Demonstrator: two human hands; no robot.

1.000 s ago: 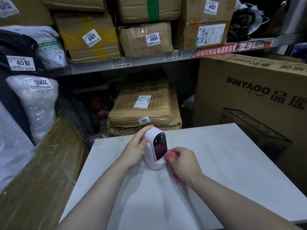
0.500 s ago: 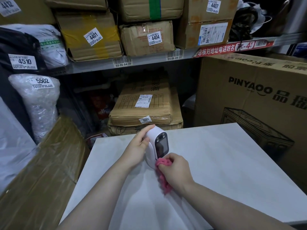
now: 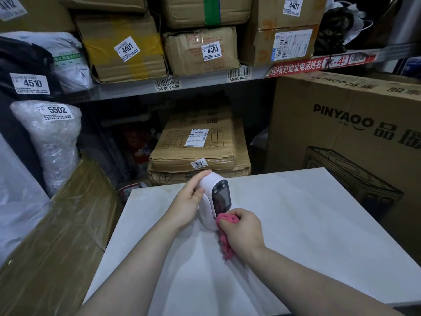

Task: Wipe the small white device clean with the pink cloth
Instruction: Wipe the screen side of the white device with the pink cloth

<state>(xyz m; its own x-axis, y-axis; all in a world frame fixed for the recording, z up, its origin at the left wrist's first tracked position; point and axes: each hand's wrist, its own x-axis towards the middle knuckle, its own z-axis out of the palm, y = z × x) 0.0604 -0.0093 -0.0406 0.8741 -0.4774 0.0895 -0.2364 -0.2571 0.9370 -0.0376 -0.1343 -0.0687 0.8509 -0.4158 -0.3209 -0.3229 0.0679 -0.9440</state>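
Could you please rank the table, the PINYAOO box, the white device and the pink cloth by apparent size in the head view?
1. table
2. PINYAOO box (cropped)
3. white device
4. pink cloth, partly hidden in the right hand

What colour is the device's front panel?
Glossy black, set in the white device; head view.

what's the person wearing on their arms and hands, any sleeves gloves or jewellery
Nothing that shows. The left hand and right hand are bare: no gloves, and no ring, watch or bracelet is visible. No sleeve appears anywhere up to the bottom edge of the frame.
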